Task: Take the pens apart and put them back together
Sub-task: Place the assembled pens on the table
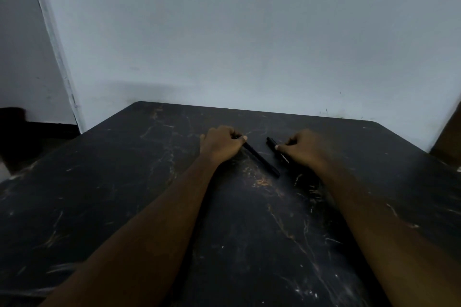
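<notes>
Two black pens lie on a dark scratched table (124, 194). My left hand (220, 143) is curled around the far end of the left pen (262, 158), whose free end points toward me and to the right, resting on the table. My right hand (304, 147) pinches the middle of the right pen (273, 144) with thumb and fingers; its far end sticks out to the left of the thumb, and small white lettering shows on the barrel. The two pens are a short gap apart.
A pale wall (249, 32) rises just behind the table's far edge. A dark shape (15, 117) sits at the left beyond the table, and a brown panel (449, 137) leans at the right edge.
</notes>
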Demonstrator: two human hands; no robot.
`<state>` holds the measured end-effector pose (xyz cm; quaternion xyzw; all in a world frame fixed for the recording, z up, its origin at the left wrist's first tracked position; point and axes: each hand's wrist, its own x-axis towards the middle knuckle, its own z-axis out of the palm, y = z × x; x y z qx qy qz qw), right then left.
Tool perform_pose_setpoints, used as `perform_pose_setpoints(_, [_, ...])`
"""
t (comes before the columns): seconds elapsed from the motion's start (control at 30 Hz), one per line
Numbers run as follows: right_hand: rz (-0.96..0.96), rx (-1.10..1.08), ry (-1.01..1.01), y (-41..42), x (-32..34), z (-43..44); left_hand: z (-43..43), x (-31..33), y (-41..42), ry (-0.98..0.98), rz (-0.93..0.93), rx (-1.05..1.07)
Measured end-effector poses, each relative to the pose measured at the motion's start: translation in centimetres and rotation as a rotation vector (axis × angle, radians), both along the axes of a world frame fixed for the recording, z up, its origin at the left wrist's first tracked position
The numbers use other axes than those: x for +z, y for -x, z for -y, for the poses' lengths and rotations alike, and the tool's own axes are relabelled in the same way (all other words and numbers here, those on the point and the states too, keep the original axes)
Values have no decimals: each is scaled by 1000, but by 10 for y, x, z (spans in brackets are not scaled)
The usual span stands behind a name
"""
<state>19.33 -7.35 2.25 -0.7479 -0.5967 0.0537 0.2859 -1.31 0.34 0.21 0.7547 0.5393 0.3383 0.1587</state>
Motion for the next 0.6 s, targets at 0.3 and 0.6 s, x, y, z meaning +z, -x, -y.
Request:
perform_pose_setpoints(0.3, [-43,66,-26,28,-3,0,-2,-3,-1,3,-7,-41])
perform_pose_setpoints(0.6, [-89,108,-57,31,-8,-2,5,-1,-5,-43,-51,-94])
